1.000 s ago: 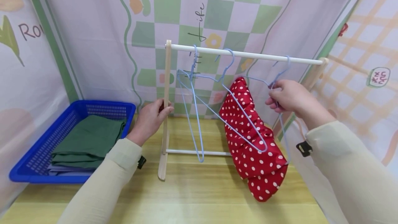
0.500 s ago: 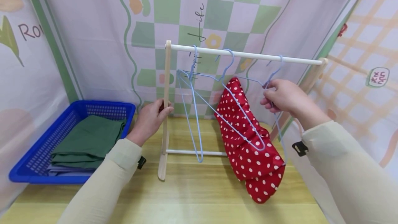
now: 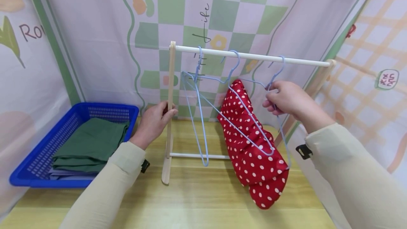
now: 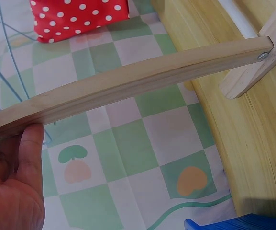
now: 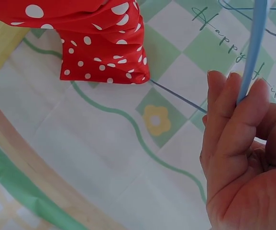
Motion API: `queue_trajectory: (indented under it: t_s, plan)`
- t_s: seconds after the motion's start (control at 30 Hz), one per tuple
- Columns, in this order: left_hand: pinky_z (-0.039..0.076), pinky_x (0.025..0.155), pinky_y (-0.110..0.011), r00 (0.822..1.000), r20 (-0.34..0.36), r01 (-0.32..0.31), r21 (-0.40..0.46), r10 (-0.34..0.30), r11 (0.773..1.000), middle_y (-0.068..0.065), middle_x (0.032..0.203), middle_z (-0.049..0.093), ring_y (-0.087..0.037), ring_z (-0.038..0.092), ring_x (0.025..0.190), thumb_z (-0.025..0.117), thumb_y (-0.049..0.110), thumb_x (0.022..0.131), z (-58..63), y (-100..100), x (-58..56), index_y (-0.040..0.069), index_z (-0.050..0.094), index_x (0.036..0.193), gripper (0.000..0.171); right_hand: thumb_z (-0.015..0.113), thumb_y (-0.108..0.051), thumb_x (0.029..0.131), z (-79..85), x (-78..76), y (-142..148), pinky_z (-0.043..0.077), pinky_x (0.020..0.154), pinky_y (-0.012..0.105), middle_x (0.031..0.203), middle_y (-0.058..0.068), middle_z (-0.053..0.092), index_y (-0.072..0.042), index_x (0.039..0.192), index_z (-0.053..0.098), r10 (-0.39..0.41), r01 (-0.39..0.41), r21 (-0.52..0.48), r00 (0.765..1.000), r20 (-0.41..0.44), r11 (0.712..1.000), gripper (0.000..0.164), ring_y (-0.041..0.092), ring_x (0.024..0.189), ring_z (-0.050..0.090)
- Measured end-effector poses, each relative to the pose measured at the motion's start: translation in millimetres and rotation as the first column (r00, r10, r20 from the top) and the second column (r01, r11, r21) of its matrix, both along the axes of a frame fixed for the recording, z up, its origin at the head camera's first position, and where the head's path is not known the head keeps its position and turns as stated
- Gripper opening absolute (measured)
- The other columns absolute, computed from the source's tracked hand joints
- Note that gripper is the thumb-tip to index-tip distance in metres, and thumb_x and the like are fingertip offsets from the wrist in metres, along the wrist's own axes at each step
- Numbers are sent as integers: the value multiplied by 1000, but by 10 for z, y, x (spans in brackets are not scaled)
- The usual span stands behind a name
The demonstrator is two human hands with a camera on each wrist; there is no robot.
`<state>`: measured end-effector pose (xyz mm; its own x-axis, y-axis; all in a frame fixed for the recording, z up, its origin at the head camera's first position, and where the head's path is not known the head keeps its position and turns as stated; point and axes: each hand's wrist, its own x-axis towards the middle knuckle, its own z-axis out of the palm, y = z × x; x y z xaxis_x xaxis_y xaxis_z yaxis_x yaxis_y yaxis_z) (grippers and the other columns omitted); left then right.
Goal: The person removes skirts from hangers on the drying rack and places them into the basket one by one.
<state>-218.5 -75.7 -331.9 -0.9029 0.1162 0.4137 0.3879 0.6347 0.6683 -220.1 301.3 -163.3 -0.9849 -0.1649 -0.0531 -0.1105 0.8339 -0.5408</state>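
Note:
My left hand [image 3: 154,121] grips the left wooden post [image 3: 170,80] of a small clothes rack, its thumb in front of the post. In the right wrist view my right hand [image 5: 238,158] pinches the wire of a light blue hanger [image 5: 253,52] just below the hook. That hook sits over the rack's white rail [image 3: 210,50], towards its right end. From this hanger droops a red garment with white dots [image 3: 251,169], bunched and slanting down to the right. Two bare blue hangers hang further left, and the nearer one overlaps the garment in the head view.
At the left stands a blue plastic basket [image 3: 51,183] with folded green cloth [image 3: 92,144] on top of paler cloth. The rack stands on a wooden table [image 3: 190,200]. Printed fabric [image 3: 95,38] encloses the back and both sides.
My right hand has slid the hanger with the dotted garment leftwards along the rail, closer to the bare hangers. My left hand stays on the post.

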Motion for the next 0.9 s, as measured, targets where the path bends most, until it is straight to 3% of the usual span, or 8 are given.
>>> queue_trajectory:
  t_s: [0.57, 0.9]
  plan:
    - [52, 73, -38, 1000, 5, -4, -1, 4, 1000, -7, 98, 71, -23, 60, 82, 56, 40, 108, 13, -1, 7, 11, 66, 124, 35, 45, -12, 107, -7, 30, -112, 61, 62, 27, 90, 7, 73, 10, 130, 51, -2, 2, 2, 1000, -7, 1000, 33, 11, 68, 66]
    - [54, 73, -39, 1000, 1, -5, -2, 5, 1000, -7, 98, 72, -23, 61, 82, 56, 41, 108, 9, 0, 8, 11, 66, 125, 36, 46, -12, 107, 0, 54, -188, 61, 63, 28, 92, 9, 74, 11, 142, 45, 8, -8, 4, 1000, -4, 1000, 42, 12, 69, 67]
